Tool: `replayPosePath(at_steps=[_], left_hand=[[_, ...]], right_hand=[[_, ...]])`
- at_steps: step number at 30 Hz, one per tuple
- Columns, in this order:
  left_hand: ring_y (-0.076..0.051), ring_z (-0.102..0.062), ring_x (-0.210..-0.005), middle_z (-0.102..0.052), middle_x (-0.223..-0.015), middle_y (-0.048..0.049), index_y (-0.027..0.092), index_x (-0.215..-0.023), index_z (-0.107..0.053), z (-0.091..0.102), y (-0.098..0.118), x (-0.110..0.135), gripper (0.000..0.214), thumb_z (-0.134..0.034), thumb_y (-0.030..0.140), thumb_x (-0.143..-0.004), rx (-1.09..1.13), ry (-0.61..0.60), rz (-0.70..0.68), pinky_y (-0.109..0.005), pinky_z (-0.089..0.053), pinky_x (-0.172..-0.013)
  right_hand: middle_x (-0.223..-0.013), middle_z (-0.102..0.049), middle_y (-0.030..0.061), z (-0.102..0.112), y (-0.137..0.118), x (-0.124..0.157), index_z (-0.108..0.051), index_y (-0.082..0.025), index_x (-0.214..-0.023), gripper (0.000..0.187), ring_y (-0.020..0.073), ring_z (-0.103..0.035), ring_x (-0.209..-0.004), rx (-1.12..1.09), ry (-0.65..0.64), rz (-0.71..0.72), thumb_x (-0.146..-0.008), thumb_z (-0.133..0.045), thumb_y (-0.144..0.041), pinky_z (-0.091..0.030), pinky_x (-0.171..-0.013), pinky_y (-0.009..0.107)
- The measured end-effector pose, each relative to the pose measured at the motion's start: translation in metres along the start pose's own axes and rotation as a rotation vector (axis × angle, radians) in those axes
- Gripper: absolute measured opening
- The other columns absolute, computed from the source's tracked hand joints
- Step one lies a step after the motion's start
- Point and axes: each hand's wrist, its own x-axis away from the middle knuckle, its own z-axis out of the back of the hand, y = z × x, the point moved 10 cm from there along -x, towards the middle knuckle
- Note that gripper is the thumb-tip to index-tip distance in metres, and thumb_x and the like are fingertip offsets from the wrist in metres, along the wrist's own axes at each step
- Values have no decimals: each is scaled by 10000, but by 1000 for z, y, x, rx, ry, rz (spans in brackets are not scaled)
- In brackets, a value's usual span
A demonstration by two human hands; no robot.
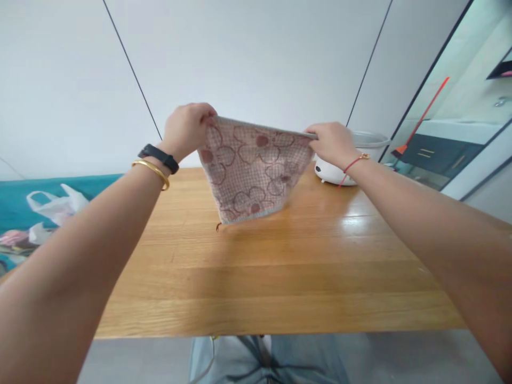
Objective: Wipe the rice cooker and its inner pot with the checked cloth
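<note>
A small pink checked cloth [252, 170] with a flower pattern hangs in the air above the wooden table [280, 277]. My left hand [186, 130] pinches its upper left corner, fingers closed. My right hand [332, 143] grips the upper right corner the same way. The top edge is stretched taut between both hands, and the lower edge dangles just above the tabletop. On my left wrist I wear a black band and a gold bangle; a red string sits on my right wrist.
A white rice cooker [362, 160] stands at the table's far right, partly behind my right hand. White plastic bags [56, 208] lie on a teal surface at left. A white wall is behind; a doorway with a red-handled broom [420, 120] opens at right.
</note>
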Motion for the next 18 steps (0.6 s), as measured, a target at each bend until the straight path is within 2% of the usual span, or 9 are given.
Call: replayPosePath(at_steps=[3, 5, 8, 9, 11, 13, 15, 16, 18], left_hand=[[-244, -563, -1256, -680, -1182, -38, 16, -1214, -646, 19, 2, 14, 655, -149, 337, -932, -20, 37, -83, -395, -397, -996], [-211, -594, -1209, -693, -1157, -45, 29, -1209, -656, 16, 7, 48, 663, -131, 319, -927, 34, 19, -127, -374, -406, -993], [-203, -695, -1036, -747, -1119, -72, 186, -1252, -680, -5, 12, 131, 406, -462, 329, -940, 249, -53, -114, -334, -506, -979], [-212, -699, -1043, -745, -1143, -67, 224, -1262, -675, -17, 16, 164, 373, -498, 298, -942, 329, -122, -106, -327, -517, -977], [-203, -711, -1016, -749, -1140, -44, 284, -1246, -682, -45, 23, 230, 351, -501, 220, -953, 439, -339, -82, -310, -536, -949], [-193, -721, -971, -760, -1095, -16, 324, -1150, -719, -62, 24, 282, 313, -521, 193, -946, 525, -525, -21, -282, -558, -877], [-187, -729, -885, -773, -994, -6, 317, -1029, -746, -69, 18, 301, 255, -538, 208, -931, 586, -607, 44, -266, -568, -797], [-192, -727, -853, -774, -953, -10, 307, -986, -752, -72, 11, 298, 218, -554, 242, -924, 600, -616, 83, -272, -568, -776], [-216, -716, -838, -774, -922, -33, 278, -939, -757, -81, -8, 273, 186, -591, 352, -897, 602, -584, 172, -304, -568, -779]], right_hand=[[-1136, -733, 86, 14, -3, 13, -713, -285, -1202, 358, 293, -631, -1039, -18, 77, 98, -991, -432, -353, -458, -809, 412], [-1114, -742, 94, 4, -11, 44, -737, -270, -1168, 363, 300, -641, -1019, -49, 75, 240, -976, -433, -321, -454, -823, 421], [-1040, -763, 98, -33, -23, 118, -757, -205, -1106, 352, 280, -674, -943, -150, 7, 435, -950, -449, -271, -459, -819, 406], [-1033, -765, 96, -48, -27, 147, -755, -197, -1097, 344, 274, -680, -935, -188, -51, 488, -938, -453, -246, -464, -805, 400], [-1006, -766, 88, -73, -33, 202, -756, -214, -1064, 337, 259, -686, -889, -285, -186, 563, -929, -448, -199, -479, -784, 398], [-939, -760, 71, -86, -34, 240, -757, -249, -1023, 315, 239, -683, -839, -404, -335, 538, -945, -455, -209, -491, -773, 387], [-903, -750, 57, -93, -28, 251, -751, -259, -984, 263, 227, -680, -814, -543, -481, 407, -956, -490, -282, -500, -749, 364], [-900, -747, 53, -98, -25, 247, -746, -253, -975, 251, 224, -679, -811, -612, -553, 327, -956, -509, -333, -502, -734, 350], [-902, -741, 49, -110, -20, 226, -732, -226, -964, 297, 218, -672, -812, -720, -666, 195, -941, -522, -435, -495, -714, 327]])
